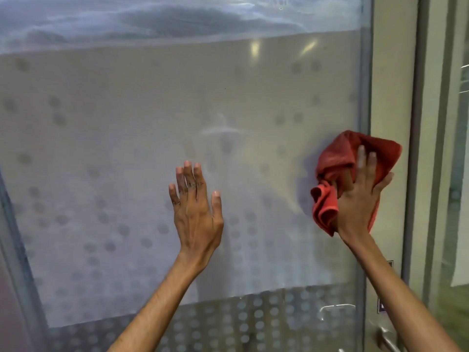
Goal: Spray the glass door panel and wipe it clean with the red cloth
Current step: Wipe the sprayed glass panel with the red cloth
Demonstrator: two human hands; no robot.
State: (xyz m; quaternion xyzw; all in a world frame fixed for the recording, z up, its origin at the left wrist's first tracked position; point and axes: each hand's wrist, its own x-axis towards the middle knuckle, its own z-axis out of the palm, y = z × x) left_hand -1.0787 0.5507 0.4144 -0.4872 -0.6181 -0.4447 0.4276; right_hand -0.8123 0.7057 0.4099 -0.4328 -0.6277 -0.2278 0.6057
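The right hand's fingers [365,161] lie spread over the red cloth [355,158], pressing the bunched fabric against the glass, with the thumb hooked round the cloth's edge at about three o'clock of the hand. The right hand [360,199] sits at roughly three o'clock in the view, its forearm running down toward five o'clock. The cloth is crumpled rather than flat; a loose fold hangs out from under the palm toward eight o'clock, and its upper part overlaps the vertical right edge of the glass door panel [152,123].

The left hand's fingers [189,179] are straight and close together, thumb set apart toward two o'clock, holding nothing; the palm faces the glass, and appears to rest flat on it. The left hand [196,212] is near the centre of the view, well apart from the cloth, with its forearm descending toward seven o'clock.

The panel fills most of the view. Its middle band is frosted with faint round dots, a clearer strip lies at twelve o'clock, and a dotted clear strip at six o'clock. A metal door handle [385,336] shows at five o'clock, beside the right forearm. A pale door frame [390,97] stands at three o'clock, beyond the panel's edge.
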